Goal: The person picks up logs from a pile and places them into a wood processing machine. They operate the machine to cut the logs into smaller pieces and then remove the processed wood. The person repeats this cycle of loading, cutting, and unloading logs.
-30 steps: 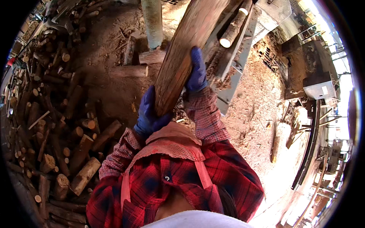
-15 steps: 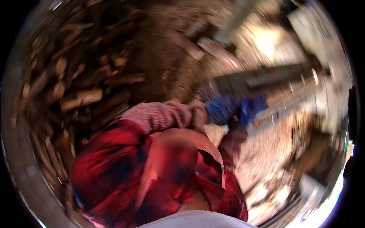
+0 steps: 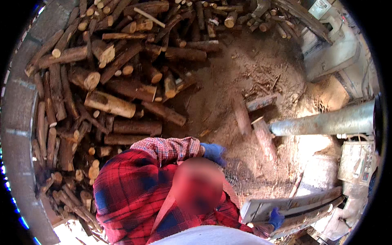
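Note:
My left hand, in a blue glove, is held out over the dirt floor, in front of my body. Its fingers look loosely stretched, and nothing shows in them. At lower right my right hand, also blue-gloved, is closed over a long thin log. This log lies along a grey metal trough, its far end pointing right. The undersides of the right fingers are hidden.
A large heap of cut logs fills the left and far side. Some logs lie on the dirt floor ahead. A thick metal pipe and a control box stand at right. A curved wall bounds the left.
The view has turned, so the trough now lies lower right. My hands, close together beside it before, are now apart: the left out ahead, the right on the log.

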A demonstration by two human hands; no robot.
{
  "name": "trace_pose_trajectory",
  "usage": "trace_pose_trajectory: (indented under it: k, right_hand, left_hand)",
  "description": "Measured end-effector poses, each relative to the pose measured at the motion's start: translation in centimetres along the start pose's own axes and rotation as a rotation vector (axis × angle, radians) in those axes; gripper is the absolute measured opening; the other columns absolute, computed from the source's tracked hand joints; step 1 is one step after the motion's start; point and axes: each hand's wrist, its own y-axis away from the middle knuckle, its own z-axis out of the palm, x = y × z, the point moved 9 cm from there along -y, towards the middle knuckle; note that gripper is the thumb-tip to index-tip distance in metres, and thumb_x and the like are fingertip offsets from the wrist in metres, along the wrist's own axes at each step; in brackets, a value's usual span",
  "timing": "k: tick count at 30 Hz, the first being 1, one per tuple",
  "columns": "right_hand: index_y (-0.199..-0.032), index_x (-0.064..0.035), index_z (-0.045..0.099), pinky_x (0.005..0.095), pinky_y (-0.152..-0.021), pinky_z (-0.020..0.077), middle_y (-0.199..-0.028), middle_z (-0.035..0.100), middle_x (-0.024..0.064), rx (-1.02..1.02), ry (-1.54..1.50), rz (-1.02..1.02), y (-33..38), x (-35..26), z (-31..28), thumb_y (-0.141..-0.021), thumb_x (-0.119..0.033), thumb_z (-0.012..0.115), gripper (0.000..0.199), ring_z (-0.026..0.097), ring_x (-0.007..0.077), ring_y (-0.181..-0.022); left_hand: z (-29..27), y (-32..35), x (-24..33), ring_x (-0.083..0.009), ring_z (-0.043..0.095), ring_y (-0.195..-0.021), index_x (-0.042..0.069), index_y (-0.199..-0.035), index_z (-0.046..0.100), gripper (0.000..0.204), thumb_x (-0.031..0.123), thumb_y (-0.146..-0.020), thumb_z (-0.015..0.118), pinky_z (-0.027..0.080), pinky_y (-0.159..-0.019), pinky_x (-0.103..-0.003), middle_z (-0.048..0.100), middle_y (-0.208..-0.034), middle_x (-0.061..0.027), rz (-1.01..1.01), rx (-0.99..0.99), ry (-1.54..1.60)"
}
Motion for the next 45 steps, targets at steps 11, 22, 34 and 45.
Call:
trace_pose_trajectory:
  k: [11,22,34,45]
  right_hand:
    - [-0.087,0.0019,0.068,0.0465,-0.078,0.0460,-0.086,0.065,0.0248,-0.532,0.217,-0.635,-8.8,-41.2,18.3,-0.085,-0.060,0.045,0.066,0.064,0.0373,-0.089]
    - [-0.107,-0.0030,0.064,0.0400,-0.087,0.0480,-0.103,0.065,0.0215,-0.455,-0.048,-1.415,-7.5,-105.0,14.4,-0.076,-0.045,0.066,0.053,0.062,0.0354,-0.099]
    - [-0.116,0.0025,0.059,0.0385,-0.094,0.0455,-0.114,0.062,0.0210,-0.978,0.387,-1.333,-4.4,-139.1,20.8,-0.075,-0.047,0.069,0.065,0.060,0.0312,-0.108]
    - [-0.110,-0.0013,0.056,0.0373,-0.078,0.0482,-0.095,0.060,0.0113,-1.019,0.190,-1.036,-21.9,-177.4,39.5,-0.072,-0.037,0.078,0.057,0.057,0.0238,-0.087]
  left_hand:
    - [-25.6,-12.1,-32.5,-0.0310,0.064,-0.080,0.004,-0.096,0.069,0.056,0.056,-0.075,0.062,0.049,-0.073,-0.041,0.068,-0.092,-0.0157,-0.459,0.353,0.176]
    - [-52.8,3.6,-53.6,-0.0346,0.064,-0.088,0.009,-0.097,0.067,0.038,0.043,-0.085,0.053,0.050,-0.075,-0.043,0.066,-0.098,-0.0158,-0.763,0.701,0.175]
    - [-75.6,-16.5,-64.9,-0.0370,0.059,-0.102,-0.001,-0.110,0.063,0.052,0.043,-0.080,0.063,0.043,-0.087,-0.042,0.065,-0.104,-0.0217,-0.761,0.915,0.742]
    - [-108.6,-38.0,-74.1,-0.0087,0.050,-0.069,0.009,-0.101,0.056,0.029,0.030,-0.085,0.068,0.041,-0.058,-0.023,0.054,-0.080,0.0025,-0.342,0.965,1.693]
